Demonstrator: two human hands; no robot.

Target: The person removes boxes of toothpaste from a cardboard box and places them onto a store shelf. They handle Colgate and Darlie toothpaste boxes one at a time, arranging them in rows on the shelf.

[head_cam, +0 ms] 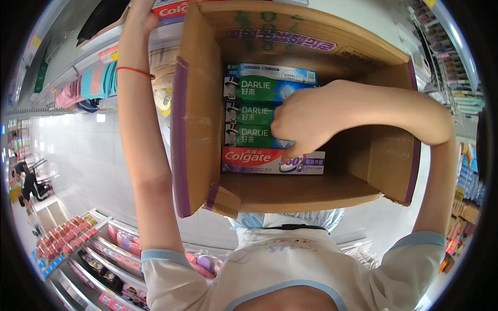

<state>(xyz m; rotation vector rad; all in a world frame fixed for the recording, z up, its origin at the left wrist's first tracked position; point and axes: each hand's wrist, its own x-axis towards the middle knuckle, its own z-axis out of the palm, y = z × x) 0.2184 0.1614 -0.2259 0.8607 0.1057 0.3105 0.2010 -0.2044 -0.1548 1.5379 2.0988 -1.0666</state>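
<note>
An open cardboard box (303,194) with purple edging stands before me. Inside it lie several green Darlie toothpaste boxes (255,110) in a stack, a blue and white box (272,72) at their far side and a Colgate toothpaste box (249,162) at their near side. My right hand (303,116) reaches over the Darlie boxes with its fingertips at their right part; the fingers are partly hidden, so its grip is unclear. My left hand (144,13) is at the top edge of the picture beside another Colgate box (169,11); its fingers are mostly out of view.
Folded pink and turquoise cloth goods (93,83) lie on a shelf at the left. Shelves with packaged goods (124,241) stand at the lower left, and more stocked racks line the right side. A person (29,182) is in the distance at the far left.
</note>
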